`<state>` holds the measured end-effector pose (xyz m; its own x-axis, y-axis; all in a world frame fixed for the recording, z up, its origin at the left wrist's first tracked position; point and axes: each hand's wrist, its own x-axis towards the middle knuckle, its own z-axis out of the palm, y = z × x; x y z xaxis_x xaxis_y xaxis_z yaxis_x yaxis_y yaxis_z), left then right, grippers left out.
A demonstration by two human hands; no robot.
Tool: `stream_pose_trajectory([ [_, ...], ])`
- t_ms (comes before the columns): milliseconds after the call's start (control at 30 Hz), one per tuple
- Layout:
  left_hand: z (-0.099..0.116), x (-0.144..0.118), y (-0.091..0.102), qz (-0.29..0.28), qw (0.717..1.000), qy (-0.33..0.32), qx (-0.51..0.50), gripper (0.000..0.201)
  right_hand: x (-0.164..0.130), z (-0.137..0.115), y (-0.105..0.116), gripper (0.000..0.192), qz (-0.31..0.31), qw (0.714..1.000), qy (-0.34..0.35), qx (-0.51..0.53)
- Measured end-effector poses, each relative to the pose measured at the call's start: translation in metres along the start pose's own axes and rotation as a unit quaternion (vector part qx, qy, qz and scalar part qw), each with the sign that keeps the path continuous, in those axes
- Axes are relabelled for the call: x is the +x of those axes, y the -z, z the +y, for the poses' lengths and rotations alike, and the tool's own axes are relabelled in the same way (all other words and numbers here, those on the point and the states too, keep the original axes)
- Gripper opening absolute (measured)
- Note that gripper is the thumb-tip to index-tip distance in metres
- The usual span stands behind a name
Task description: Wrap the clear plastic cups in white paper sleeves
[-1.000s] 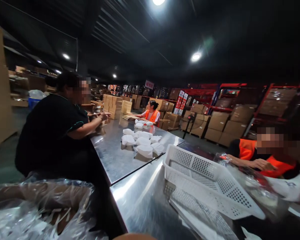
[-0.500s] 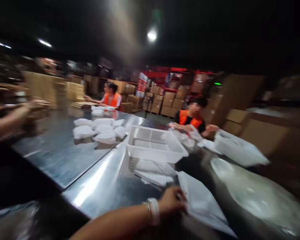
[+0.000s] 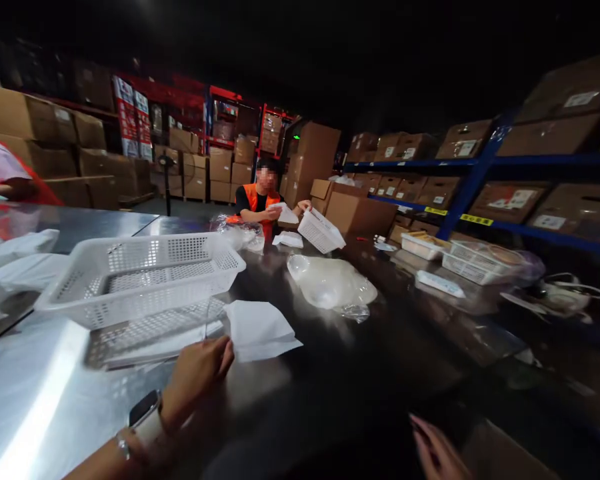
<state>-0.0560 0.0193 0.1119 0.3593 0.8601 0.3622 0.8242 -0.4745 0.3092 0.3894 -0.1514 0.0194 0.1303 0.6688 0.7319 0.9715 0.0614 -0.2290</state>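
My left hand (image 3: 203, 370), wearing a watch and a bracelet, is closed in front of the white basket. Its fingertips pinch the near-left edge of a white paper-like sheet (image 3: 263, 330), which spreads to the right over the dark tabletop. At the bottom right, my right hand (image 3: 435, 450) shows only in part, its fingers stretched out and nothing visible in them. The white perforated plastic basket (image 3: 145, 303) stands beyond my left hand, and flat white sheets (image 3: 165, 343) lie at its near side.
White packets (image 3: 25, 267) lie on the metal table (image 3: 35, 373) at left. A clear plastic bag (image 3: 333, 283) rests mid-table. Across from me, a person in an orange vest (image 3: 260, 200) handles a white sheet and a basket (image 3: 323, 230). Shelves with cartons (image 3: 465, 143) stand at right.
The view has swung to the right, bringing the shelves and my right hand into sight. My left hand stays at the white sheet, and the co-worker's basket is now tilted up.
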Motion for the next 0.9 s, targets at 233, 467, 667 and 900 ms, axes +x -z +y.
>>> stream_pose_trajectory([
  [233, -0.033, 0.025, 0.007, 0.072, 0.975, -0.168, 0.129, 0.052, 0.130, -0.080, -0.120, 0.080, -0.267, 0.943, 0.151, 0.126],
  [467, -0.021, 0.069, 0.003, -0.100, 0.931, -0.342, 0.077, 0.059, 0.173, -0.112, -0.191, 0.086, -0.274, 0.854, 0.416, 0.149],
  [667, -0.039, 0.050, -0.010, -0.027, 0.922, -0.383, 0.050, 0.030, 0.169, -0.131, -0.181, 0.046, -0.205, 0.807, 0.523, 0.184],
  [900, -0.050, 0.016, -0.004, -0.063, 0.951, -0.304, 0.000, 0.050, 0.182, -0.173, -0.148, 0.026, -0.082, 0.804, 0.440, 0.391],
])
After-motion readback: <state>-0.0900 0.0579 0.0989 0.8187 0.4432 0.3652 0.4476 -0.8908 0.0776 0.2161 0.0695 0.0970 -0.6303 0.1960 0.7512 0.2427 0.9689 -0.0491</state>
